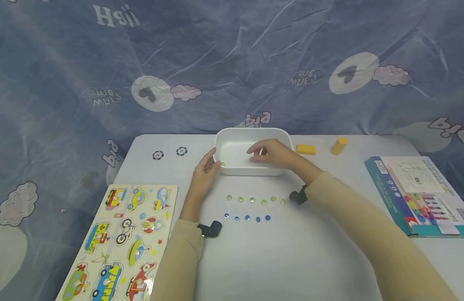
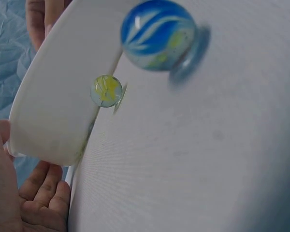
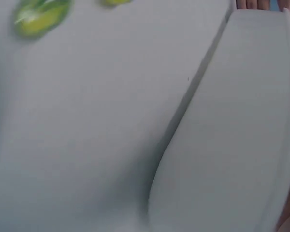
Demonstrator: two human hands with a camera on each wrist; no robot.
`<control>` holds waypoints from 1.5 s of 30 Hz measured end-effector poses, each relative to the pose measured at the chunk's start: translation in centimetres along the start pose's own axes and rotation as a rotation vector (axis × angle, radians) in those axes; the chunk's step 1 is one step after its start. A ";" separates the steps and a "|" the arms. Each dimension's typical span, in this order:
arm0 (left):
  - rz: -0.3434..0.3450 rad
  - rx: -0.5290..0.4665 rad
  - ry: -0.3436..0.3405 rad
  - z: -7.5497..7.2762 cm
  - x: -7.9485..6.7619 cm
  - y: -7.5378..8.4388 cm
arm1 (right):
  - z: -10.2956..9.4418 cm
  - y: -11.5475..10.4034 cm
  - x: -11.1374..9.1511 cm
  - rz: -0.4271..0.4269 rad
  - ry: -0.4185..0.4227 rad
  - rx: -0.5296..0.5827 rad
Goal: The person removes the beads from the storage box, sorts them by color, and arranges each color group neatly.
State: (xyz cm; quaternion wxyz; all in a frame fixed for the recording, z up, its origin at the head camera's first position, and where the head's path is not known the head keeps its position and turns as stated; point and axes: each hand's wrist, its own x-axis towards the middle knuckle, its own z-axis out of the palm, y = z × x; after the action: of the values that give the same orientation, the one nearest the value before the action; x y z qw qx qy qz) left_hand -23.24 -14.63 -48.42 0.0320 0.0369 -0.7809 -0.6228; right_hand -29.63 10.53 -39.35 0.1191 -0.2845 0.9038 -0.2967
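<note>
A white plastic tray point(image 1: 251, 172) stands at the back of the table. My left hand point(image 1: 205, 177) holds its left end, the thumb by the rim and the other fingers against the outside wall. A small yellow-green marble point(image 1: 223, 164) shows inside by the near-left corner. My right hand point(image 1: 271, 153) reaches over the tray with bent fingers, thumb and forefinger apart, no object visible between them. In front lie a row of yellow-green marbles point(image 1: 252, 200) and a row of blue marbles point(image 1: 247, 218). A blue swirled marble point(image 2: 157, 35) looms close in the left wrist view.
A wooden vehicle puzzle board point(image 1: 119, 242) lies at the left, with two poker chips point(image 1: 181, 151) beyond it. Right of the tray are a yellow block point(image 1: 305, 149) and a yellow cylinder point(image 1: 339, 146). A printed box point(image 1: 420, 196) lies at the far right.
</note>
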 end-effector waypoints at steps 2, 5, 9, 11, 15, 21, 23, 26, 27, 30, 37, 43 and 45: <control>0.002 0.004 -0.003 0.0 0.0 0.0 | 0.7 -0.4 1.1 0.000 -0.043 0.009; 0.010 0.006 -0.004 0.0 0.0 0.0 | 1.6 -1.0 2.5 0.020 -0.097 0.016; 0.014 0.003 -0.007 -0.2 0.1 0.1 | 2.5 -2.0 4.0 0.016 -0.164 0.003; 0.017 -0.002 -0.009 -0.2 0.1 0.0 | 2.9 -2.4 4.5 0.005 -0.191 -0.010; 0.008 0.001 -0.019 -0.2 0.1 0.0 | 3.4 -2.9 5.3 0.010 -0.229 -0.052; 0.007 0.012 -0.021 -0.3 0.1 -0.2 | 3.8 -3.2 6.1 0.030 -0.282 -0.030; 0.014 0.011 -0.021 -0.3 0.2 -0.3 | 3.9 -3.3 6.3 0.043 -0.297 -0.024; 0.023 -0.001 -0.025 -0.3 0.1 -0.2 | 4.1 -3.2 6.5 0.053 -0.313 -0.038; 0.020 0.000 -0.030 -0.3 -0.1 0.3 | 4.1 -3.2 6.6 0.063 -0.318 -0.044; 0.037 -0.003 -0.027 -0.3 -0.1 0.4 | 4.1 -3.1 6.7 0.092 -0.333 -0.053; 0.054 -0.006 -0.017 -0.2 0.1 -0.1 | 4.2 -3.2 6.6 0.110 -0.346 -0.037; 0.063 -0.014 -0.024 -0.2 0.0 -0.1 | 4.2 -3.3 6.7 0.085 -0.327 -0.090; 0.058 -0.013 -0.024 -0.2 -0.1 -0.1 | 4.1 -3.2 6.8 0.062 -0.309 -0.113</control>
State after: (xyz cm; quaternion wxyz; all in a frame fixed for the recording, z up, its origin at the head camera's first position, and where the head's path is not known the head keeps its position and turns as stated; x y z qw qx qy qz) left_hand -23.15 -14.84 -48.49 0.0410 0.0065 -0.7779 -0.6270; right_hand -32.13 2.52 -40.96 0.2496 -0.3052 0.8983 -0.1941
